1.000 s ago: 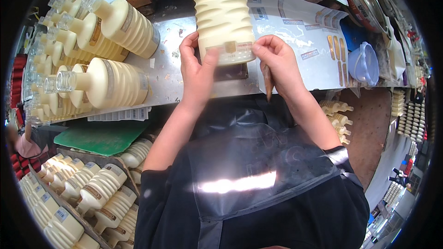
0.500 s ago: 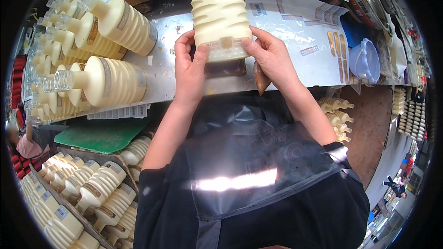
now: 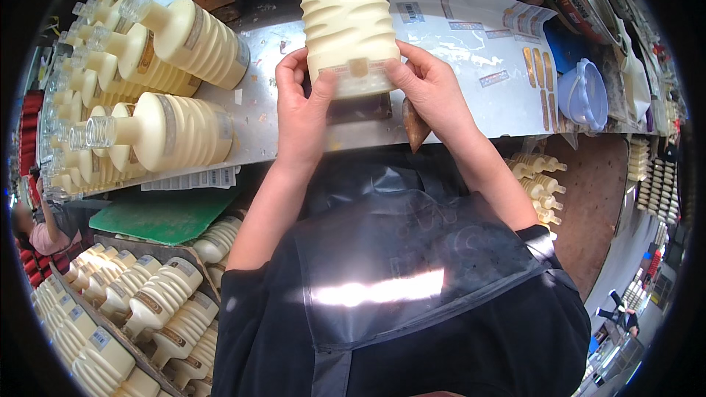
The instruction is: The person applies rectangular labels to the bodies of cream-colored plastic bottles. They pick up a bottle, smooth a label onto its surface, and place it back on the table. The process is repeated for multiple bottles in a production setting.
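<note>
A cream ribbed bottle (image 3: 348, 26) stands in front of me, a gold band round its shoulder and a pale label strip low on its front. My left hand (image 3: 303, 103) grips its lower left side, the thumb pressed on the front by the strip's end. On the other side my right hand (image 3: 434, 88) holds it the same way, thumb on the strip's right end. Under the bottle shows a dark block (image 3: 360, 109). A brown pointed piece (image 3: 415, 126) rests at the table edge beside my right wrist. The bottle's top runs out of view.
Many cream bottles (image 3: 191, 131) crowd the table's left side. To the right lie a sheet with labels (image 3: 467, 51), gold strips (image 3: 539, 68) and a pale blue bucket (image 3: 583, 95). Crated bottles (image 3: 165, 294) and a green board (image 3: 162, 213) are below left. A person (image 3: 51, 228) is far left.
My hands stay on the bottle with almost no movement; the right thumb sits slightly further left along the strip. The view has shifted a little.
</note>
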Available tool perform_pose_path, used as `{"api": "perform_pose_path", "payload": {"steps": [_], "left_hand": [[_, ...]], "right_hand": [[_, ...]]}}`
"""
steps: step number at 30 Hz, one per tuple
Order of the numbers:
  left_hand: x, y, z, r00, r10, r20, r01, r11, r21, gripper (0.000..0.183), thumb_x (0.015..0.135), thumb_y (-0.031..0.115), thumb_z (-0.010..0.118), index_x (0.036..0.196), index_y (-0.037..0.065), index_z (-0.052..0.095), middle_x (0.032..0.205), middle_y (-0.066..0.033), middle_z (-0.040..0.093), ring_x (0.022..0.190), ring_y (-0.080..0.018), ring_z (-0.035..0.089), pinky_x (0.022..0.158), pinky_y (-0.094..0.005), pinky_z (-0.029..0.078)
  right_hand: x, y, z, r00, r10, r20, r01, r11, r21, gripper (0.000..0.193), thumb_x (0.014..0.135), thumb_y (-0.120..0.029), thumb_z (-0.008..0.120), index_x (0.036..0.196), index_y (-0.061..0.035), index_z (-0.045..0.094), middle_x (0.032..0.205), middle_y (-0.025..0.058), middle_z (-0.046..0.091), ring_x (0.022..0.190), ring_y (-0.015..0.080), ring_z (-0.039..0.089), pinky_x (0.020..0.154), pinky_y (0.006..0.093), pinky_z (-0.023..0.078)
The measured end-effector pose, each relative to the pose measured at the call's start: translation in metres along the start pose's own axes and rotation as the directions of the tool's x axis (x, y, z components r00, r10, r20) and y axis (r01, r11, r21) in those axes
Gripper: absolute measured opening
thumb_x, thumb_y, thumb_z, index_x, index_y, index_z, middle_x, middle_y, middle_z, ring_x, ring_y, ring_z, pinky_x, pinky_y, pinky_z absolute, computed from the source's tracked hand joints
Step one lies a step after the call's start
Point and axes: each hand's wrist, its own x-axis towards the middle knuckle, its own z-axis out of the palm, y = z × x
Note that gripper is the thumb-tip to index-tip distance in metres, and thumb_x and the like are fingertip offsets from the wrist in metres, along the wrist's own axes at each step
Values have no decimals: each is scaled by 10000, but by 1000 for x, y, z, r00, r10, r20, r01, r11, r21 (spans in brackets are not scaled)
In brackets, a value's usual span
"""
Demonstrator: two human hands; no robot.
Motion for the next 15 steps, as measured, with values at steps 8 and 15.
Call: {"api": "perform_pose_path", "payload": {"steps": [8, 15], "left_hand": [[1, 2, 5, 999, -20, -34, 20, 1000, -1, 646, 969, 268, 756, 1405, -11, 370, 1363, -155, 515, 1268, -202, 500, 1122, -356, 389], [1, 2, 4, 999, -24, -35, 24, 1000, 14, 645, 955, 241, 758, 1403, -13, 370, 1354, -162, 521, 1255, -201, 510, 1117, -357, 396]], "right_hand": [[-3, -4, 2, 1000, 27, -12, -28, 998, -60, 519, 1017, -304, 697, 1420, 7, 596, 834, -13, 661, 749, 26, 558, 672, 210, 476], [1, -26, 10, 983, -127, -135, 52, 887, -459, 755, 899, -469, 712, 1428, 39, 537, 830, 127, 696, 773, 217, 685, 739, 330, 542]]}}
